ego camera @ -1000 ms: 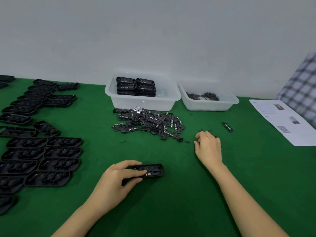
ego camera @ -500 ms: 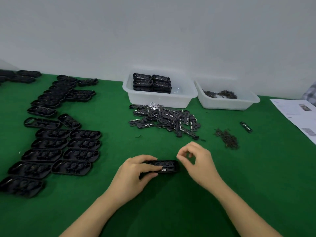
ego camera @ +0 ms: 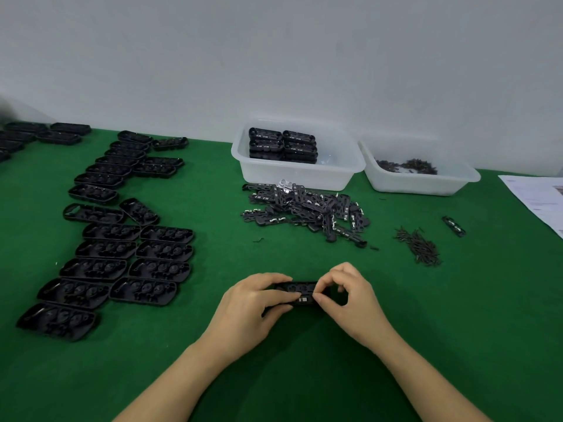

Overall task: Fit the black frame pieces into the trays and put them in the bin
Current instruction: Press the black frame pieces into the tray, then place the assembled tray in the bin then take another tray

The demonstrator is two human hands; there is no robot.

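Pinching a black tray [ego camera: 300,292] on the green worktop [ego camera: 426,330], the left hand [ego camera: 253,309] clamps its left end while the right hand [ego camera: 350,296], fingers [ego camera: 324,283] together, presses at its right end. The tray looks light, rigid, best gripped by its rims. Open worktop lies between it and the bin [ego camera: 335,175].

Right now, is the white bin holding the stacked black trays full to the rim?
No, the stacked trays fill only the left part of the white bin; its right side shows bare floor.
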